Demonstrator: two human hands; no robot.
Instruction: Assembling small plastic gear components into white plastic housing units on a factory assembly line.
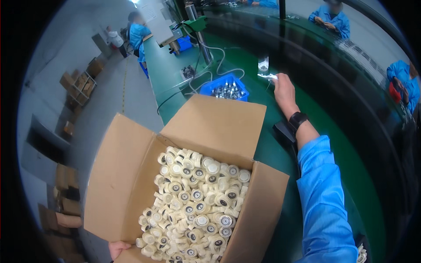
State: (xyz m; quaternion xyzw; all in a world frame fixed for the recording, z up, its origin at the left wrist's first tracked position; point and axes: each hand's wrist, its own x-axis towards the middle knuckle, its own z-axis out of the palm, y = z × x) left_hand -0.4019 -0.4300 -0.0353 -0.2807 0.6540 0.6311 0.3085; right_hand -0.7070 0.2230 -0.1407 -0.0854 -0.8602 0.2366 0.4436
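A large open cardboard box (217, 120) fills the lower middle, holding a heap of cream plastic gears (193, 201), many with dark metal centres. At the box's lower left, my left hand (118, 249) is closed over its edge; only some fingers show. My right hand (285, 90) reaches far over the green bench, its fingers pinching a small, bright white part (268, 76) whose exact kind is unclear. Just beyond it lies a second shiny, bracket-like piece (263, 65). Left of that hand stands a blue bin (210, 89) of small metal parts (229, 90).
A bench machine (199, 37) on a metal column stands at the back, with cables (223, 57) looping over the green bench (169, 94). A black object (285, 131) sits beside my right wrist. People in blue work at the far left and beyond a dark barrier at right.
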